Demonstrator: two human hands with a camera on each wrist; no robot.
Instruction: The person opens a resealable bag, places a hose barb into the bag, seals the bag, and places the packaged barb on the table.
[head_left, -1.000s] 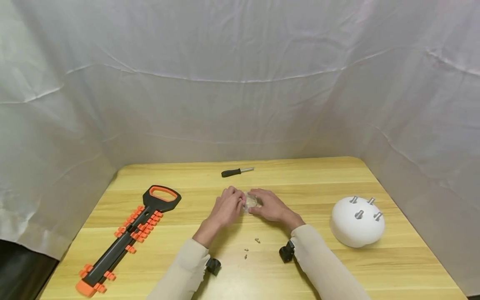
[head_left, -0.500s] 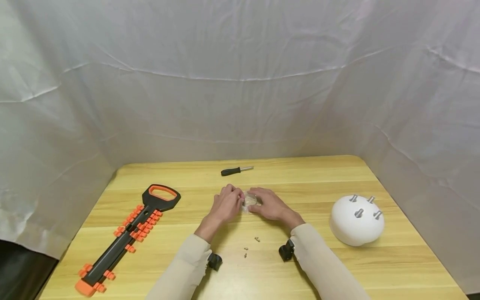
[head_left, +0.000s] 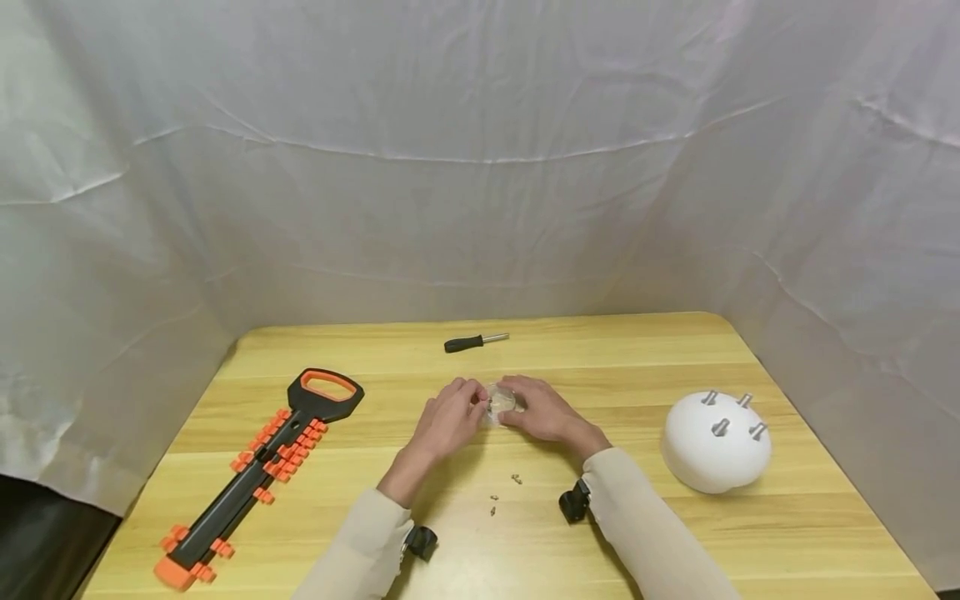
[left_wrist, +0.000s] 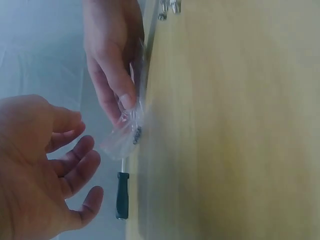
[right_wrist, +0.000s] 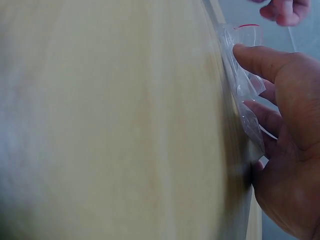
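A small clear plastic bag [head_left: 500,403] is over the middle of the desk [head_left: 615,358], between the two hands of a person; the right hand [head_left: 542,410] holds it, with the fingers [right_wrist: 265,117] and the thumb clamped on the bag from its two sides; the left hand [head_left: 447,418] is just beside the other end of the bag; in the left wrist view its fingers [left_wrist: 85,170] are apart, loosely bent, and they hold nothing that can be seen.

A red line runs along one edge of the bag; some small dark pieces [left_wrist: 137,135] show at the end near the left hand, but I cannot tell if they are inside the bag or behind it.

Nearer to the person, a few tiny metal parts [head_left: 516,479] lie on the desk, in loose places between the two forearms; behind the bag lies a screwdriver [head_left: 476,342], with its black handle to the left and its metal shaft to the right.

Well apart on the left side there is a long black rack [head_left: 227,508] with orange clips; on the right side stands a white round object [head_left: 712,467], with four metal pegs [head_left: 721,427] on its top.
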